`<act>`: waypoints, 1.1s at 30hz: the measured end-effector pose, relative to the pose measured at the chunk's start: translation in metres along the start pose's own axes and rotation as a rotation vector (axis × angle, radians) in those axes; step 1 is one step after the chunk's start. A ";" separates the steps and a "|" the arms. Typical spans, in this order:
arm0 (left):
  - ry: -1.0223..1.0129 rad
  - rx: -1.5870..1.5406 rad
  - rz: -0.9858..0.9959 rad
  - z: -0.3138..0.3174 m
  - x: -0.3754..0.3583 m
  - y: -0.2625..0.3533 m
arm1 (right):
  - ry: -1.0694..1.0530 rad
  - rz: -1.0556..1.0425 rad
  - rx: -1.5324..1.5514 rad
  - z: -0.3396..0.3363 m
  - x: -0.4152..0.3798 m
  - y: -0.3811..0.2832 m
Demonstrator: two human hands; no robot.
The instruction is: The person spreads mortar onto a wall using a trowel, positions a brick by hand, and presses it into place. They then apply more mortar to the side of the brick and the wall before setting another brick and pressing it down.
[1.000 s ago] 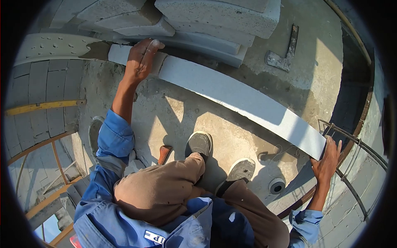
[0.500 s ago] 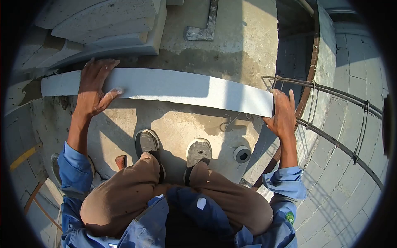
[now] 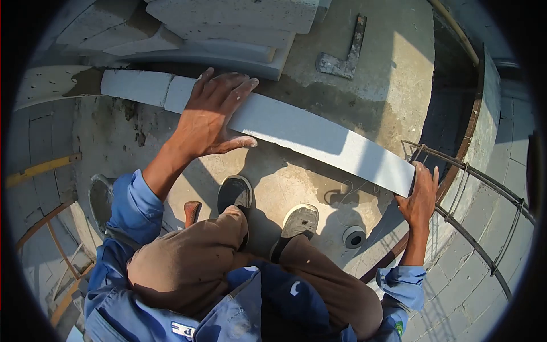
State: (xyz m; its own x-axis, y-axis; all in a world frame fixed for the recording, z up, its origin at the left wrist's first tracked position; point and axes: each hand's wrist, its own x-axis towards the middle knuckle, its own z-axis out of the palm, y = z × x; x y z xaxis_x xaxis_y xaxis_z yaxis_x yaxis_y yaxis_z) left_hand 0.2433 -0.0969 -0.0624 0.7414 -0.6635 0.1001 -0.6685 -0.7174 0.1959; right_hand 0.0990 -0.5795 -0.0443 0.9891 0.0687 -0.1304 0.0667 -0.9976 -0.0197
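Both hands are on a long white block [image 3: 319, 135], which lies slantwise across the view beyond the person's feet. Its far-left end meets a shorter white piece [image 3: 135, 86] at a narrow seam, and the two together form a gentle curve. Left hand [image 3: 212, 117] is spread over the block's top near that seam, palm down and unclenched, its fingers reaching the far edge and its thumb pointing out past the near one. Right hand [image 3: 420, 192] is cupped against the block's other end, with the fingers along the end face and the thumb by the near corner (how firmly it presses or grips, I cannot tell). Just beyond the right hand, a cage of steel rods [image 3: 481, 179] curves away.

On the sunlit concrete floor [image 3: 279, 178] a pale spool [image 3: 354, 237] sits near the right shoe [image 3: 300, 221], a thin line looping close by. Beside the left shoe [image 3: 235, 194] stands a reddish-brown handle [image 3: 192, 213], its lower part hidden by the trouser leg. Farther off, an L-shaped metal piece [image 3: 343, 56] lies flat to the right of stacked pale blocks [image 3: 228, 25]. A yellow bar [image 3: 44, 170] shows at the left.
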 end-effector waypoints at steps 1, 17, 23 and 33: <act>-0.026 -0.022 -0.010 -0.003 0.006 0.011 | 0.019 -0.029 -0.009 0.004 -0.002 0.006; 0.048 -0.088 0.072 0.038 0.027 0.045 | -0.003 0.017 0.004 0.001 -0.005 0.002; 0.067 -0.102 0.086 0.036 0.026 0.044 | 0.022 -0.005 -0.020 0.010 -0.005 0.011; 0.171 -0.046 0.108 0.044 0.028 0.042 | -0.001 0.038 0.002 0.017 -0.010 0.018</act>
State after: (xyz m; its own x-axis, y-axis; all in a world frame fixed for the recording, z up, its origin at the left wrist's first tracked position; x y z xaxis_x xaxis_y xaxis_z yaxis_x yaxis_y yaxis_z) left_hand 0.2335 -0.1549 -0.0944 0.6674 -0.6874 0.2864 -0.7441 -0.6310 0.2196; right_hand 0.0882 -0.5975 -0.0598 0.9908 0.0304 -0.1320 0.0284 -0.9995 -0.0169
